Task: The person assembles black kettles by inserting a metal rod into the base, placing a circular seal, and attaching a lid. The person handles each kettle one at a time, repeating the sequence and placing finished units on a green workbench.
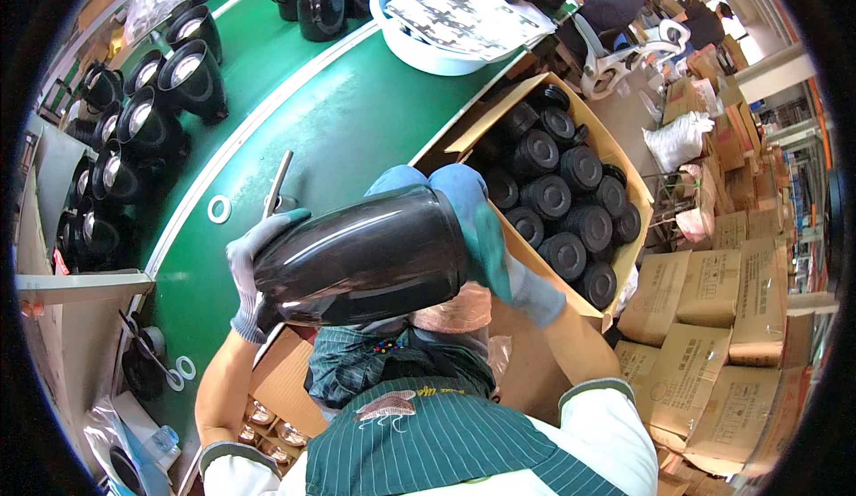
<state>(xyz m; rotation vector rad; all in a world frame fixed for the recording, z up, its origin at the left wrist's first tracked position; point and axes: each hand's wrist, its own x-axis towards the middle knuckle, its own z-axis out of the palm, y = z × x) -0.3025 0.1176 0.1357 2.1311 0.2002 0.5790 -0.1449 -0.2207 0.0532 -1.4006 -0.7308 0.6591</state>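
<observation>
A large glossy black jug body (366, 255) lies on its side in the air in front of my apron, above my lap. My gloved left hand (251, 268) is wrapped round its left end. My gloved right hand (489, 242) is closed round the wider right end, with the palm against the rim. What is inside the jug body is hidden. Just beyond my left hand a slim metal bar (280, 180) sticks up at a slant; its lower end is partly hidden. A white ring (219, 210) lies on the green table (339, 121) nearby.
Several black jugs (143, 126) stand at the left, more at the back. A pale blue basin (392, 37) holds a patterned sheet. At my right an open carton (638, 184) holds round black parts (563, 255). Stacked cartons (695, 353) stand farther right; a person (615, 1) sits beyond.
</observation>
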